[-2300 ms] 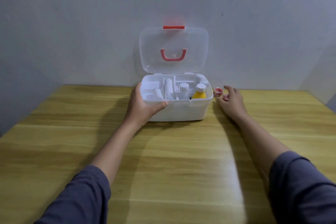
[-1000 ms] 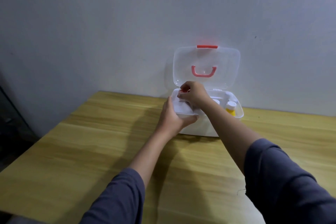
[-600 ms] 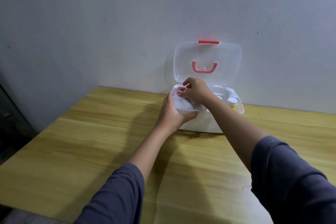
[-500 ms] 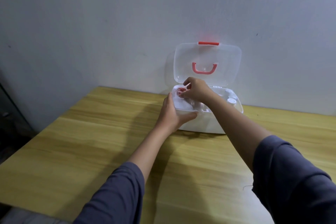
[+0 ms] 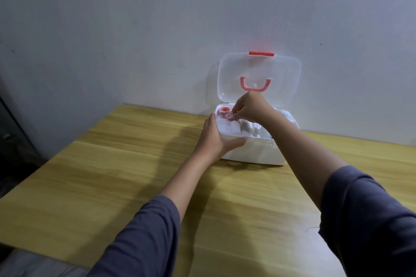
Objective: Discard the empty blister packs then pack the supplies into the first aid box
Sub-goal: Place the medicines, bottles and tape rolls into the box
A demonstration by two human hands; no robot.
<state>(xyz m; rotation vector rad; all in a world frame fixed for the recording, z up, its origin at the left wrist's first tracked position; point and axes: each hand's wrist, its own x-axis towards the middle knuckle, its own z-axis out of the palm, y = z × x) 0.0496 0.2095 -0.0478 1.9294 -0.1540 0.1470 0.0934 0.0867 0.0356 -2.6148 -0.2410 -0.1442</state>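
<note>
Packing looks nearly done: my right hand (image 5: 249, 108) pinches a small round item (image 5: 230, 115) over the first aid box (image 5: 252, 148), left hand (image 5: 216, 139) gripping its front corner; worktop (image 5: 112, 164) bare.

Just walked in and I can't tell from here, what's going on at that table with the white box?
A person is packing a first aid box that stands open on a wooden table, its lid upright against the wall. The left hand steadies the box's front left corner. The right hand reaches over the back left compartment, pinching a small reddish round item beside another one already lying there. The rest of the contents are mostly hidden by the arm.
</note>
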